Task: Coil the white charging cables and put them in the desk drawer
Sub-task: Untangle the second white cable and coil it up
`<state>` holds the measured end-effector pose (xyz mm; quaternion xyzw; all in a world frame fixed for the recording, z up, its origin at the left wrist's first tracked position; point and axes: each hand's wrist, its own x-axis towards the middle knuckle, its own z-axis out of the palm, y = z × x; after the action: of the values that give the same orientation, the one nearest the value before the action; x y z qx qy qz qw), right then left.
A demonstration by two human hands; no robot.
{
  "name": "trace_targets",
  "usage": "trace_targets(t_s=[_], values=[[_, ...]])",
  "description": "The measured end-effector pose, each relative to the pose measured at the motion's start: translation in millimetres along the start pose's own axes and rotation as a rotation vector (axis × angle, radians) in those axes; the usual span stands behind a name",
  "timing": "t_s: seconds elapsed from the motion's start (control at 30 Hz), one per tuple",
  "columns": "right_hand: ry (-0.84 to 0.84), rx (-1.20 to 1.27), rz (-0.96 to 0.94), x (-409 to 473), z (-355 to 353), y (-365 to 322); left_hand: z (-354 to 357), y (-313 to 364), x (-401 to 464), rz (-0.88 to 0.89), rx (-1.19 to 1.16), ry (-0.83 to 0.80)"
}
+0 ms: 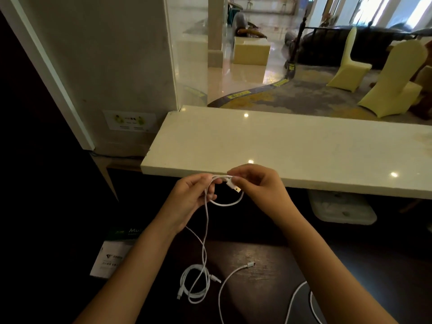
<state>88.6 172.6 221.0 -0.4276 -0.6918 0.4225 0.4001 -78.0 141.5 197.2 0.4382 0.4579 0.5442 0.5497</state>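
Currently left hand (190, 197) and right hand (254, 183) both pinch thin white charging cable (225, 203), first loop formed midair below pale stone counter (280, 146). Risk: dangling tail snagging already-coiled white cable (195, 285) on dark wooden desk (264, 258), dragging it loose.

A pale stone counter (280, 146) meets a white pillar (112, 66); beyond lie a glossy floor (245, 76), patterned carpet (292, 94), cream-covered chairs (395, 83) and bright windows (374, 10).
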Motion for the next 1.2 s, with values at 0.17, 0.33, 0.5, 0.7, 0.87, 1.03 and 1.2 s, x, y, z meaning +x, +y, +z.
trace_targets(t_s=[0.17,0.33,0.5,0.7,0.87,1.03,1.2], values=[[0.020,0.380,0.103,14.8,-13.7,-24.0,11.5,32.4,16.5,0.152,0.145,0.031],[0.005,0.419,0.047,17.4,-29.6,-48.7,32.5,61.7,22.3,0.312,0.336,0.197],[0.171,-0.269,-0.316,9.5,-29.1,-39.8,38.7,63.5,16.4,0.308,0.419,0.142],[0.093,-0.656,-0.528,1.8,-33.5,-23.5,25.0,45.6,-1.1,0.010,0.094,-0.079],[0.139,-0.711,-0.571,-2.1,-21.8,-15.3,17.9,35.1,-15.3,-0.132,-0.188,-0.141],[0.121,-0.669,-0.495,-4.3,-15.7,-16.8,12.0,33.9,-20.7,-0.131,-0.239,-0.159],[0.103,-0.653,-0.474,-4.2,-9.8,-21.7,5.9,33.3,-24.3,-0.128,-0.244,-0.157]])
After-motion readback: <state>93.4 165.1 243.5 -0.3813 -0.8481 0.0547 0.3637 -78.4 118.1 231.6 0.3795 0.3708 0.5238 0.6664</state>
